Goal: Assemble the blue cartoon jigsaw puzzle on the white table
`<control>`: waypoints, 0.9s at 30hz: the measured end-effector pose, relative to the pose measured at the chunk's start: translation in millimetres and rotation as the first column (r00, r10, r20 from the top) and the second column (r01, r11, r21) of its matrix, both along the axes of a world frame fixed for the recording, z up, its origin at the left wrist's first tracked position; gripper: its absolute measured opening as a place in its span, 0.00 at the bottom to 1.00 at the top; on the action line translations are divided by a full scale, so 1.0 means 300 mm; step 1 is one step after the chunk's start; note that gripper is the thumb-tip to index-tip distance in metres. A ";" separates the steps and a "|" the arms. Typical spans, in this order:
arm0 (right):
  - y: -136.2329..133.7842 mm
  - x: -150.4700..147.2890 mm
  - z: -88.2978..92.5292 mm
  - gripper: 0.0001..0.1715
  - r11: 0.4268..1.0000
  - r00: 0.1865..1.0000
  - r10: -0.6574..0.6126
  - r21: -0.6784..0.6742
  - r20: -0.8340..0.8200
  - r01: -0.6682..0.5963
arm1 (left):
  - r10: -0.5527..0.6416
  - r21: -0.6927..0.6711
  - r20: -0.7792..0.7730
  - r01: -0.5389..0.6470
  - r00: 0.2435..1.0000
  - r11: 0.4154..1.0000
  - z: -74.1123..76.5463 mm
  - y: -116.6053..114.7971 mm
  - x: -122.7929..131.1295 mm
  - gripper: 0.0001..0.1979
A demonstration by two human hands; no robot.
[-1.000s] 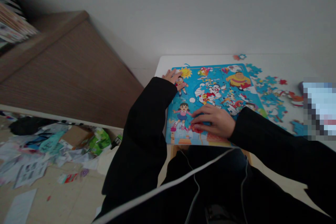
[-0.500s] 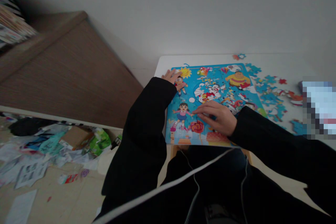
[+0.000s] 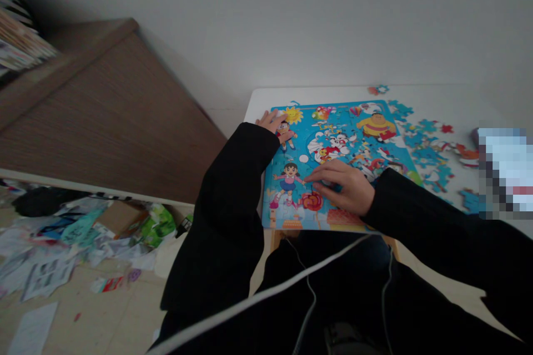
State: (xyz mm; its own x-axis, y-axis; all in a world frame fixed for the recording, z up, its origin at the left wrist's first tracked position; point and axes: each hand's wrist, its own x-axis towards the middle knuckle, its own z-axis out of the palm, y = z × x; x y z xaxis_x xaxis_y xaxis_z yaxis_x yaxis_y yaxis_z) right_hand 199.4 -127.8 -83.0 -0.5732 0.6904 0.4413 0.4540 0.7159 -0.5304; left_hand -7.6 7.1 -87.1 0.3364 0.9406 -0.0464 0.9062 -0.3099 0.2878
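Observation:
A blue cartoon jigsaw puzzle point(image 3: 298, 147) lies at the front left of the white table. My left hand point(image 3: 272, 123) rests with spread fingers on its upper left edge, over a printed figure beside the sun. Above the lower middle of the picture, my right hand point(image 3: 343, 184) is bent, its thumb and fingers reaching toward the girl figure. Its fingertips touch or nearly touch the puzzle; any piece under them is hidden. Several loose puzzle pieces point(image 3: 428, 147) are scattered on the table to the right, and some overlap the puzzle's right half.
A device with a blurred screen point(image 3: 508, 169) stands at the table's right. A brown wooden cabinet point(image 3: 125, 105) is on the left, with clutter point(image 3: 83, 227) on the floor below it. A white cable point(image 3: 258, 297) crosses over my lap.
Both hands keep nearly the same places on the puzzle. The fingers of my right hand have shifted very slightly.

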 end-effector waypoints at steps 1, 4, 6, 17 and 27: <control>-0.002 -0.001 0.000 0.12 1.000 1.000 0.012 0.001 0.023 -0.012 | -0.002 -0.002 0.003 0.002 1.000 1.000 0.000 0.000 -0.001 0.32; -0.010 -0.004 -0.002 0.17 0.998 0.991 0.058 0.012 0.119 -0.059 | -0.001 -0.007 0.010 0.001 1.000 1.000 0.001 -0.001 -0.002 0.32; -0.016 -0.006 -0.005 0.20 0.995 0.982 0.095 0.013 0.166 -0.099 | 0.002 -0.008 0.014 -0.002 1.000 1.000 0.003 -0.003 -0.002 0.32; -0.004 -0.006 -0.023 0.17 0.982 0.974 0.185 0.001 0.127 -0.187 | 0.015 0.000 0.008 -0.015 1.000 1.000 0.002 -0.006 0.002 0.32; -0.004 -0.006 -0.017 0.15 0.985 0.982 0.172 -0.048 0.084 -0.168 | 0.044 0.040 0.006 -0.044 0.999 0.998 -0.033 0.016 0.001 0.32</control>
